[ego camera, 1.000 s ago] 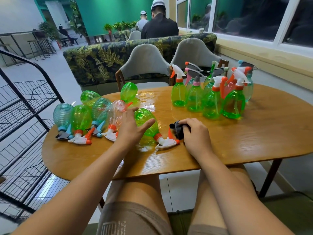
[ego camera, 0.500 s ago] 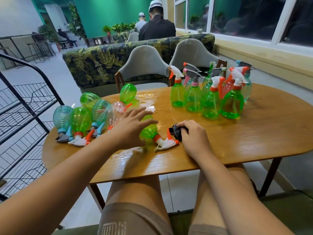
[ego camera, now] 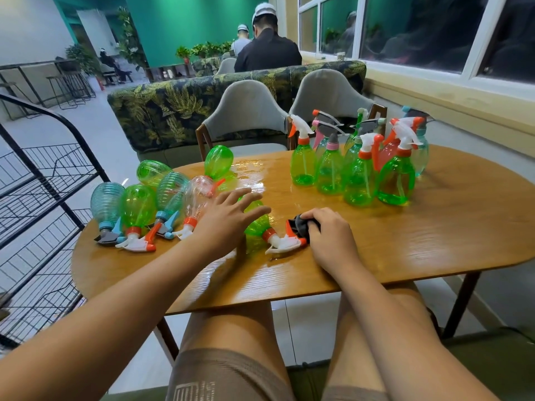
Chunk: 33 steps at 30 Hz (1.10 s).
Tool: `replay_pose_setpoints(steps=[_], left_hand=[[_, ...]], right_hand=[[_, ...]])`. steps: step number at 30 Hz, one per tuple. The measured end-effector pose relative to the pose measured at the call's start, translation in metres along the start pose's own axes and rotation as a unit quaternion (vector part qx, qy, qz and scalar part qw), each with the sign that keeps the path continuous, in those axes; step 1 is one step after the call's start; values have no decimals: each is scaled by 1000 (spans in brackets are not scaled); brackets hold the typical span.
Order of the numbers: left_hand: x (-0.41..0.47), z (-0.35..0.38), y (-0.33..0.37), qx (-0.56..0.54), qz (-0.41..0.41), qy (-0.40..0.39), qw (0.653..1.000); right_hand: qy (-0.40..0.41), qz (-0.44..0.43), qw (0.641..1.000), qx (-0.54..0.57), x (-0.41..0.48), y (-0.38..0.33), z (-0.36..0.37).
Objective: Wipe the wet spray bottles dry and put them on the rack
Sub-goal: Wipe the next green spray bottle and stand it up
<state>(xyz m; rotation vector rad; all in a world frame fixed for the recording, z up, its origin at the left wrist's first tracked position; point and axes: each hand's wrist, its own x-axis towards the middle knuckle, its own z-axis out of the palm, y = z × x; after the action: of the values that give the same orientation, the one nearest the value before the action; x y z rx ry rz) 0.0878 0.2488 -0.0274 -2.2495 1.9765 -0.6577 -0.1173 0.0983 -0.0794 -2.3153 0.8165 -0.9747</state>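
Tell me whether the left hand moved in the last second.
Yes: the left hand slid right, away from the pink bottle, covering more of the lying green bottle.

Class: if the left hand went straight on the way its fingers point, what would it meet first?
Probably the lying green bottle just under its fingertips, if the left hand is low enough; depth is unclear. If it clears that, only wet table lies before the upright green bottle.

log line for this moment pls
step: wiping | left hand: open, over lying green bottle | right hand: holds cloth at bottle's trigger | table: wet patches
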Motion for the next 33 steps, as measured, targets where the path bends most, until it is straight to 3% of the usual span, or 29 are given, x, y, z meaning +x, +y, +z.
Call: replay_pose_setpoints(steps=[3, 6, 11, 16, 22, 26, 33], left_hand=[[-2, 0, -6, -24, -42, 21, 999], [-6, -4, -7, -129, -119, 67, 982], [-8, -9, 11, -349, -198, 121, 908], [-12, 2, 30, -516, -259, 108, 809], [-19, 10, 42, -610, -266, 102, 740], [-20, 10, 50, -616, -264, 117, 733], [-23, 20, 59, -567, -242, 132, 776]], right_hand=[[23, 5, 999, 32, 2, 2, 0], [31, 12, 999, 43, 2, 3, -1], [29, 7, 999, 43, 1, 1, -2], [23, -3, 999, 42, 1, 0, -2], [9, -12, 999, 43, 0, -1, -2], [-19, -20, 999, 33, 1, 1, 1], [-56, 24, 997, -39, -9, -9, -3]])
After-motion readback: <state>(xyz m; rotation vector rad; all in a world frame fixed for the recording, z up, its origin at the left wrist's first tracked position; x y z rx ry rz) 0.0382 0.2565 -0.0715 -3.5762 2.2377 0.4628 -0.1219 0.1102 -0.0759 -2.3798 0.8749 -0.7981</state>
